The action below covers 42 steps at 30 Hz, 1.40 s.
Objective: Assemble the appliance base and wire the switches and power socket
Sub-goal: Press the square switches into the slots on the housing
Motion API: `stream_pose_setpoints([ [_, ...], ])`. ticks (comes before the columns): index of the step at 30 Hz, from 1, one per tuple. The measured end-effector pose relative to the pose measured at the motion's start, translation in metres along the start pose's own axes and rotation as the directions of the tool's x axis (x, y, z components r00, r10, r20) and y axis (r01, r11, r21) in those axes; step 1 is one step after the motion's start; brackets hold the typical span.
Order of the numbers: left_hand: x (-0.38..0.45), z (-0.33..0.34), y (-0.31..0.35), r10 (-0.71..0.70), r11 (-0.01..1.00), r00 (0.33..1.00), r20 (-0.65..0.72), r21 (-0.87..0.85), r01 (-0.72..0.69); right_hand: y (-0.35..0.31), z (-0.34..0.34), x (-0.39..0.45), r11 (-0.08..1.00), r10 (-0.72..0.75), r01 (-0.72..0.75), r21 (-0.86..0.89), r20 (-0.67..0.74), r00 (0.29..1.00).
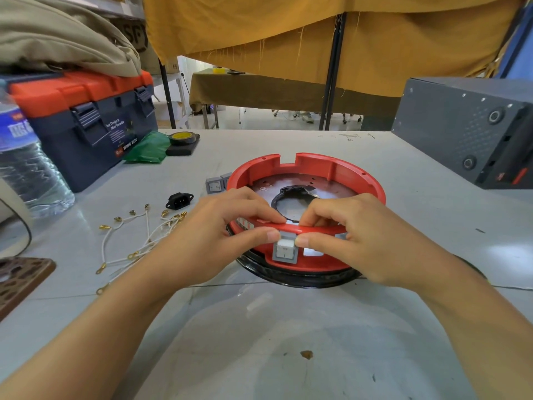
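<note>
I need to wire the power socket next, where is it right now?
In the head view, the black power socket lies loose on the table, left of the red base, between the white wires and the spare grey switches.

Both hands, left hand point(219, 241) and right hand point(354, 241), pinched a grey switch point(284, 249) in the red base point(340, 171). Wires point(138, 243) lay toward the bench's point(288, 342) left edge.

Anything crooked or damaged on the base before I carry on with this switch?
The grey switch at the red base's near wall sits slightly tilted, its top edge up at the rim, not flush yet. Both thumbs press on it. No visible damage or spills.
</note>
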<state>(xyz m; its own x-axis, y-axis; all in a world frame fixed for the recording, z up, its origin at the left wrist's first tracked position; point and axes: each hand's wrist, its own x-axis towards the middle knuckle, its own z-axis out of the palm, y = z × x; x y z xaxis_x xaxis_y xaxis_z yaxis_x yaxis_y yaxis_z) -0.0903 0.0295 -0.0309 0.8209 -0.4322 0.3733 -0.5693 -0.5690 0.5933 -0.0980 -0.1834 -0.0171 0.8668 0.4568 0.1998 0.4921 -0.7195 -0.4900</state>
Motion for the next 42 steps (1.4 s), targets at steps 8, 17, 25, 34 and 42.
stream_pose_setpoints([
  [8, 0.0008, -0.0001, 0.0001, -0.025, 1.000, 1.000, 0.014, -0.008, 0.025, 0.0001, 0.0008, 0.0010, 1.000, 0.014, -0.014, 0.008, -0.002, 1.000],
  [17, 0.0018, 0.0012, 0.0000, -0.038, 0.999, 0.999, 0.007, -0.016, 0.038, -0.0030, 0.0006, 0.0010, 1.000, 0.015, -0.015, -0.001, 0.004, 1.000],
  [25, 0.0019, 0.0013, 0.0011, -0.051, 0.998, 0.999, 0.017, -0.027, 0.052, -0.0046, 0.0001, 0.0022, 0.999, 0.037, -0.036, -0.032, 0.021, 0.999],
  [34, 0.0031, 0.0046, 0.0017, -0.039, 0.997, 0.999, -0.012, -0.064, 0.038, -0.0043, 0.0012, 0.0016, 0.999, 0.014, -0.014, -0.035, 0.002, 1.000],
  [42, -0.0011, -0.0007, -0.0034, 0.005, 1.000, 0.999, 0.042, 0.010, -0.005, -0.0032, 0.0013, -0.0028, 0.999, -0.014, 0.013, -0.050, -0.019, 1.000],
])
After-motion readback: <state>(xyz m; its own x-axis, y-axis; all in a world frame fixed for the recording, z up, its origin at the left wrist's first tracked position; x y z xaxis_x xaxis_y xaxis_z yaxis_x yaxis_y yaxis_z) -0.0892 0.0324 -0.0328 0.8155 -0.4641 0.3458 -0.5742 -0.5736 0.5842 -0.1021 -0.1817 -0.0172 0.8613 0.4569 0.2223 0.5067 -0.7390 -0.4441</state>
